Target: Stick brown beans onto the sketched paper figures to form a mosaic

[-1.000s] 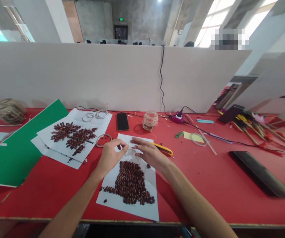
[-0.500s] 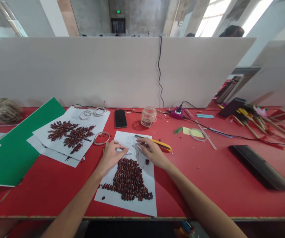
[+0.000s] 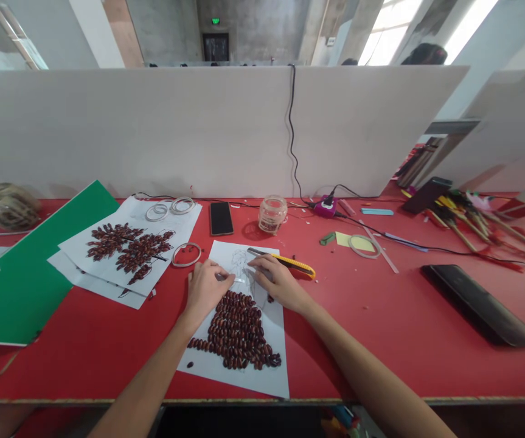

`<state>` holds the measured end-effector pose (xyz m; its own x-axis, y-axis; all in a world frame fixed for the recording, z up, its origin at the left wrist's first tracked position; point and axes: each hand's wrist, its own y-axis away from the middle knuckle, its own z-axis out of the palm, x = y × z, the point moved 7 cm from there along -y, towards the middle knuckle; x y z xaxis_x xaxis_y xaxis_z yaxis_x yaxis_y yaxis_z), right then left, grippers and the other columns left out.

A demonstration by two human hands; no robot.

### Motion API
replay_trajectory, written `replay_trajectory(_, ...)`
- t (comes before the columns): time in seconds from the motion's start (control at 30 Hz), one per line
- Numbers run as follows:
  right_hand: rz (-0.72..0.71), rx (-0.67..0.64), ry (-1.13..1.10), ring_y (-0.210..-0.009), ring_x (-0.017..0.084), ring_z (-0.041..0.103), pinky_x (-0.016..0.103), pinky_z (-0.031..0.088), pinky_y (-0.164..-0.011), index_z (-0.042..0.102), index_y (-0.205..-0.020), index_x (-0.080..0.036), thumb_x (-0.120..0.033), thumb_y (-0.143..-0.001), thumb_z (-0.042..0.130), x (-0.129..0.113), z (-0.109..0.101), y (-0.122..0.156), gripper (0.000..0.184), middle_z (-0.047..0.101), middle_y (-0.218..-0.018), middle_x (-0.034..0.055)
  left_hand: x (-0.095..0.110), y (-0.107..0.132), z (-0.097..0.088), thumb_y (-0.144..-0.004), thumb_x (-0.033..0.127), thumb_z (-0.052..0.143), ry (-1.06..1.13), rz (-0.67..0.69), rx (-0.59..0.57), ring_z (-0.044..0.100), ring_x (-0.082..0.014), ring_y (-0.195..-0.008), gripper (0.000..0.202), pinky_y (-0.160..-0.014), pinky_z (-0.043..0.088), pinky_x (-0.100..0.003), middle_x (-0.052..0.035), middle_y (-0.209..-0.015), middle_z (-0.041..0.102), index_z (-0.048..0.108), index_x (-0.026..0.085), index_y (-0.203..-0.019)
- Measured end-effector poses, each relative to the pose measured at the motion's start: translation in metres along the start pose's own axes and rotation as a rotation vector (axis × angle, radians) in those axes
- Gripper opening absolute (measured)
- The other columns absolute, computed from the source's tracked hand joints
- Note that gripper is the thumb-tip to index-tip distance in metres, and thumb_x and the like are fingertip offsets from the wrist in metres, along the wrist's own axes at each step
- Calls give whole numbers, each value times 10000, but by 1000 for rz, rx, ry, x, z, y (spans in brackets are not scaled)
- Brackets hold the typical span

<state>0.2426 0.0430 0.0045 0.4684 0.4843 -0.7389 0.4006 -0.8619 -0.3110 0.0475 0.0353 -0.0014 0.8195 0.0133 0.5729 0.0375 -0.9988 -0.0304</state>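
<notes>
A white sheet of paper (image 3: 271,374) lies before me with a pencil drawing. Dark red-brown beans (image 3: 237,331) cover its lower part in rows. My left hand (image 3: 208,285) rests on the upper left of the sheet, thumb and forefinger pinched at a thin whitish strip (image 3: 239,280), which looks like tape, just above the top row of beans. Opposite it, my right hand (image 3: 278,281) lies on the sheet with fingers bent and thumb apart from the forefinger; its palm side is hidden. A yellow utility knife (image 3: 296,266) lies just beyond the right hand, partly covered by it.
At left are bean-covered sheets (image 3: 102,261), a green board (image 3: 20,298) and rolls of tape (image 3: 182,205). A phone (image 3: 221,219), glass jar (image 3: 272,214) and purple power adapter (image 3: 325,207) stand farther back. A black case (image 3: 481,304) lies right. A white partition (image 3: 152,134) closes the back.
My left fingers have shifted slightly along the whitish strip, and my right hand has moved a little to the left. The view has tilted marginally; the beans and knife stay put.
</notes>
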Motion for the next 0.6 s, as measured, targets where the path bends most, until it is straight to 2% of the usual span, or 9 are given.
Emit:
replay_trajectory(0.23, -17, -16, 36, -1198, 259, 630, 430, 504, -1059, 714, -1143, -211, -198, -998, 538, 2, 4, 1, 228, 642, -1232, 127, -4, -2, -1, -861, 343, 748, 70, -20, 6, 618, -307, -1136, 130, -968, 445, -440, -34, -1110, 728, 782, 247, -780)
replay_trajectory(0.43, -54, -34, 72, -1238, 275, 598, 470, 498, -1072, 716, -1165, -210, -207, -1002, 517, 2, 7, 1, 257, 637, -1230, 136, -7, -5, 1, -861, 408, 744, 174, -41, -75, 648, -316, -1135, 157, -1039, 410, -510, -38, -1172, 717, 810, 268, -833)
replay_trajectory(0.6, -58, -43, 78, -1247, 284, 587, 483, 499, -1069, 714, -1167, -202, -205, -999, 510, 1, 8, 1, 264, 633, -1238, 144, -4, -5, 1, -861, 433, 745, 202, -71, -107, 659, -319, -1115, 186, -1039, 419, -500, -45, -1177, 719, 820, 263, -847)
